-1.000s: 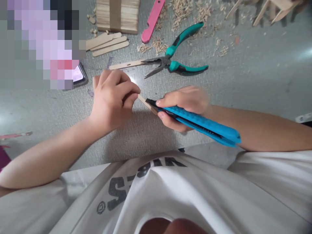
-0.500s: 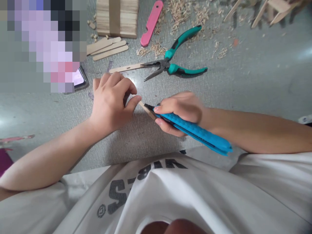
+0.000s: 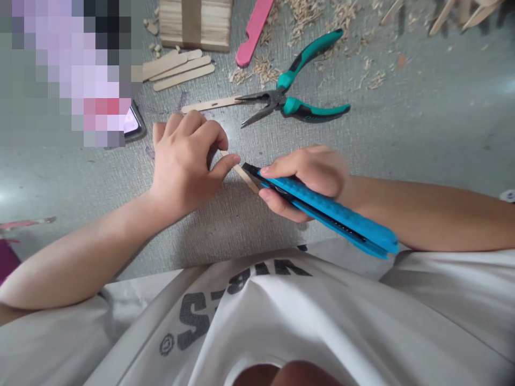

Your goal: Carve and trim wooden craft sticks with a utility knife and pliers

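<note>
Just this side of the pliers [image 3: 277, 99], left hand [image 3: 185, 161] pinching a wooden stick [image 3: 247, 178], right hand [image 3: 316, 170] gripping the blue cutter [image 3: 350, 213]!

Pliers [image 3: 276, 98], bundled wooden sticks [image 3: 217, 24] and shavings [image 3: 263, 74] on the grey tabletop [image 3: 422, 118] mark a craft workspace.

Grey tabletop [image 3: 422, 123] in front of me, surface finely ribbed, slightly glossy. Pale glare [image 3: 5, 192] at left edge, second glare [image 3: 510, 83] at right edge, light bouncing off toward me. Purple smudges [image 3: 183, 99] on tabletop left of centre, small orange spot [image 3: 401, 60] toward upper right. Soft shadow [image 3: 209, 236] close to my body. Purple item [image 3: 7, 260] at lower left edge, too cut off to name. Upper left of my view pixelated.
</note>
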`<state>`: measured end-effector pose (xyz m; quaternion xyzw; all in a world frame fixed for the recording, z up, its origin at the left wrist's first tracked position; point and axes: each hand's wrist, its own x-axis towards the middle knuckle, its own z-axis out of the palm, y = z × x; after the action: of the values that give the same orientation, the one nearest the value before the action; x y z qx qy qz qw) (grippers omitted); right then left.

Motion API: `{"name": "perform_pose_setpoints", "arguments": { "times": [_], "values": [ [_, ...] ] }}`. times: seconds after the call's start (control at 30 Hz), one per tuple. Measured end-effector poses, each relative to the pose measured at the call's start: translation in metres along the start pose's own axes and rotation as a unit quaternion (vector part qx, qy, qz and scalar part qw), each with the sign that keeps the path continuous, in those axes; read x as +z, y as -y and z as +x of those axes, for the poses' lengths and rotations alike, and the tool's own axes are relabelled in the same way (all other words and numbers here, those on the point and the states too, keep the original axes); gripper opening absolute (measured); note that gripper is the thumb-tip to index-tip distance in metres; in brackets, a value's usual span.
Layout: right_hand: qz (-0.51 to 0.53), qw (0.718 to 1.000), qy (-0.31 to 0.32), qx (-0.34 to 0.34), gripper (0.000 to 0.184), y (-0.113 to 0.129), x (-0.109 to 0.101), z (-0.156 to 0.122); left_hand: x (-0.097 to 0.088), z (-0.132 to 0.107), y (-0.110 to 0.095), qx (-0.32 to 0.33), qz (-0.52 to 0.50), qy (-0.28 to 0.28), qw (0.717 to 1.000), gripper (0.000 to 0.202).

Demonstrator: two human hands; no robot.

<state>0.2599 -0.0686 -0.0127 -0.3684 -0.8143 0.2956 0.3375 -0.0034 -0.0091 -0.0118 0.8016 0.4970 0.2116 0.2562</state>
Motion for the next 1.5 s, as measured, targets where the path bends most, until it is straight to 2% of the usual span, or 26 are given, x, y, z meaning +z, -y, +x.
{"name": "perform_pose_setpoints", "arguments": {
  "times": [0.17, 0.37, 0.6, 0.83, 1.23, 1.5],
  "values": [
    [-0.024, 0.998, -0.022, -0.048, 0.030, 0.005, -0.001, 0.006, -0.002, 0.002, -0.006, -0.028, 0.010, 0.025, 0.999, 0.040],
    [-0.065, 0.993, -0.031, -0.089, 0.026, 0.002, 0.000, 0.007, -0.010, 0.004, -0.020, -0.079, 0.020, 0.050, 0.995, 0.027],
    [-0.095, 0.992, 0.004, -0.081, 0.025, 0.004, -0.002, 0.006, -0.011, 0.006, -0.025, -0.091, 0.035, 0.056, 0.994, 0.027],
    [-0.135, 0.985, 0.014, -0.110, 0.029, 0.010, -0.004, 0.008, -0.009, 0.005, -0.027, -0.091, 0.047, 0.059, 0.993, 0.040],
    [-0.177, 0.973, 0.003, -0.147, 0.021, 0.012, -0.004, 0.012, -0.009, 0.008, -0.030, -0.107, 0.018, 0.046, 0.993, 0.040],
    [-0.204, 0.963, 0.007, -0.176, 0.010, 0.009, -0.007, 0.010, -0.010, 0.016, -0.039, -0.162, 0.020, 0.008, 0.987, 0.071]
  ]
}}
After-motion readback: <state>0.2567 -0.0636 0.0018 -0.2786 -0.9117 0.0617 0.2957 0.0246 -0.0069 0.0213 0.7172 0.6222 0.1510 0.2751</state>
